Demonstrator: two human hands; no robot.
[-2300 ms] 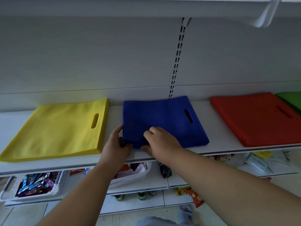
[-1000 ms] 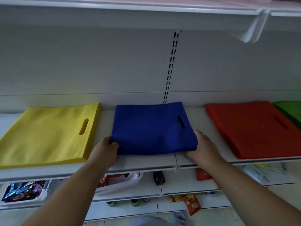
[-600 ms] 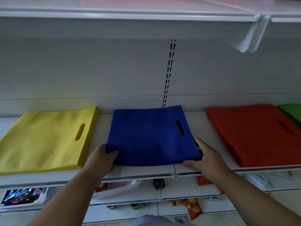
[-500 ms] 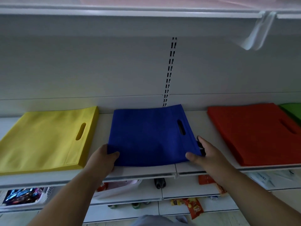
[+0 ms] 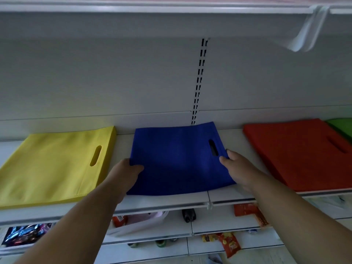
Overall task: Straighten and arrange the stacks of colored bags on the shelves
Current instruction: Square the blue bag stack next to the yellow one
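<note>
Both our hands have slid up the blue stack's [image 5: 177, 159] sides since half a second ago — left hand [image 5: 124, 173] pinches the left edge, right hand [image 5: 239, 168] grips the right edge beside the handle slot. Stack lies flat on the shelf [image 5: 167, 201] between yellow stack [image 5: 55, 164] and red stack [image 5: 301, 151], rear corner skewed — equally near both hands.

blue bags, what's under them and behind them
The blue bags lie flat on the white shelf, with the white back wall behind. The left hand and right hand grip their sides. Anything beneath the stack is covered.
</note>
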